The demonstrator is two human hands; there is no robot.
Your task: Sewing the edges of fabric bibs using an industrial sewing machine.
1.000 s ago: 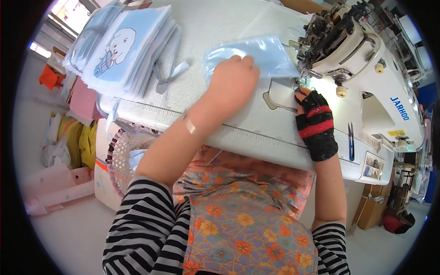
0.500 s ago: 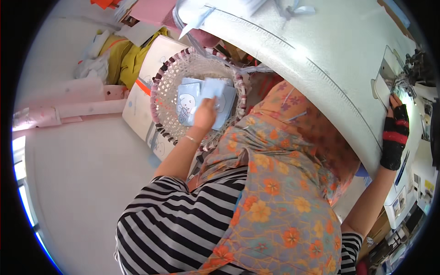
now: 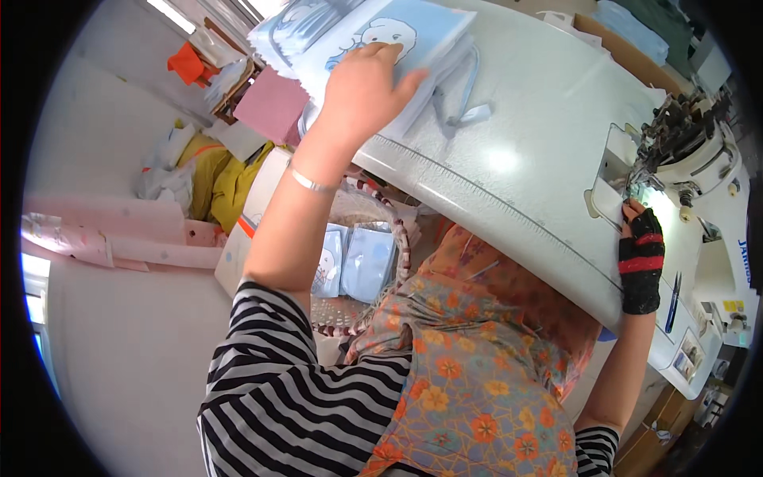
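Note:
My left hand (image 3: 369, 94) reaches over the far left end of a pale sewing table and lies on a stack of light blue cloth pieces (image 3: 435, 30). Its thumb is spread from the fingers, and the top piece shows a white cartoon animal. At the right, my right hand (image 3: 640, 262) wears a black and red fingerless glove and rests on the table beside the sewing machine (image 3: 683, 163). Its bare fingertips stretch toward the lit needle area; nothing is visibly gripped. Below the table edge, a woven basket (image 3: 404, 246) holds folded light blue pieces (image 3: 368, 262), partly hidden by my left arm.
A ruler strip (image 3: 493, 211) runs along the table's curved edge (image 3: 445, 187). A blue ribbon (image 3: 469, 115) hangs off the stack. A dark pen-like tool (image 3: 674, 302) lies by the machine. Yellow-green cloth (image 3: 230, 187) and a pink block (image 3: 272, 103) are at the left.
My left hand has moved from the basket, where it was with a light blue piece, up to the stack on the table. My right hand stays beside the machine. The view has shifted.

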